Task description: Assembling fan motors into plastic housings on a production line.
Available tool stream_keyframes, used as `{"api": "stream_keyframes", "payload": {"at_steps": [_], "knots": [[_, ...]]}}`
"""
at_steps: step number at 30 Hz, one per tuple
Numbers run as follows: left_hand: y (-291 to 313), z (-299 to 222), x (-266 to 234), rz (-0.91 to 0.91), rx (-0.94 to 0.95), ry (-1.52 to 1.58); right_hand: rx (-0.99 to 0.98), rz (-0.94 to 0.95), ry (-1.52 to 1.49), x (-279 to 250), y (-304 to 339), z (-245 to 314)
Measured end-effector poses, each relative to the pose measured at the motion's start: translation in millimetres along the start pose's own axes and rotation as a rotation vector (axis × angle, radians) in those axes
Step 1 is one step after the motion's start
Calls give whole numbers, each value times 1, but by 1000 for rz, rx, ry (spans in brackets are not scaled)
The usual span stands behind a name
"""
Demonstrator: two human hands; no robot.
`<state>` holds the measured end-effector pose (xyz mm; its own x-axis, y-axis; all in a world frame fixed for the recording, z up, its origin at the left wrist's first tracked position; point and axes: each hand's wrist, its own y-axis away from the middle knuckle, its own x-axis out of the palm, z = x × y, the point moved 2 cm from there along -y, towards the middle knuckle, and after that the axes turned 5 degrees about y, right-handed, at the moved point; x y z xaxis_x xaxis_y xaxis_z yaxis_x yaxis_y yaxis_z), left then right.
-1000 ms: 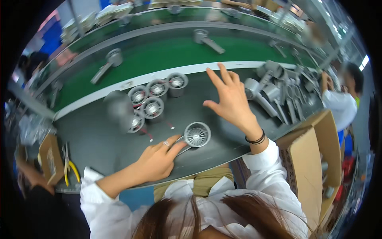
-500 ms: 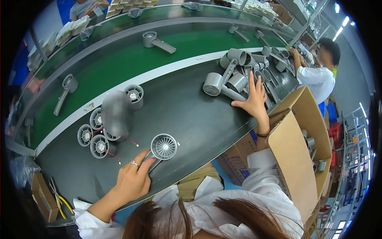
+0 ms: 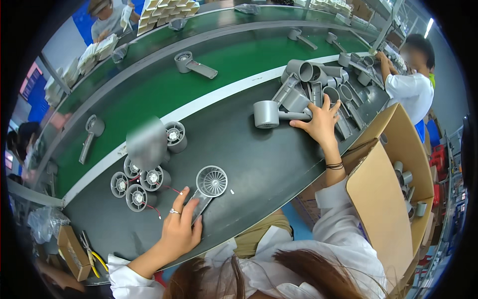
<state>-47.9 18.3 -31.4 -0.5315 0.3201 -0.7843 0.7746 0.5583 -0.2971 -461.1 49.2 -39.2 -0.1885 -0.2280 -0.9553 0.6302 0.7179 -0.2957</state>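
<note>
On the dark worktop a grey fan housing lies with its round ribbed cup up and its handle toward me. My left hand rests at that handle, with its fingers apart and the thumb by the handle's lower end. To the right, my right hand has thumb and fingers about the handle of another grey fan housing, at the near edge of a heap of similar housings. Its cup lies on its side. Part of that handle is hidden under the fingers.
Several round fan units with red wires stand at left beside a blurred grey shape. Beyond runs a green conveyor carrying handled housings. An open carton holds parts at right. Yellow-handled pliers lie at lower left. Other people work nearby.
My right hand has come down onto the housing at the heap's edge, and that housing has turned onto its side. My left fingers have loosened on the handle. The view has shifted slightly.
</note>
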Motion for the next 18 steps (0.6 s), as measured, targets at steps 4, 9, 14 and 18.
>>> {"api": "stream_keyframes", "payload": {"at_steps": [4, 9, 14, 18], "knots": [[-8, -4, 4, -40, 78, -43, -13, 10, -79, -4, -2, 5], [-11, -8, 11, -40, 67, -32, -69, -64, -101, 4, -15, -4], [-8, -7, 10, -19, 47, -32, -132, -70, -118, 5, -21, -7], [-9, -7, 8, -6, 30, -16, -145, -36, -145, 2, -21, -6]]}}
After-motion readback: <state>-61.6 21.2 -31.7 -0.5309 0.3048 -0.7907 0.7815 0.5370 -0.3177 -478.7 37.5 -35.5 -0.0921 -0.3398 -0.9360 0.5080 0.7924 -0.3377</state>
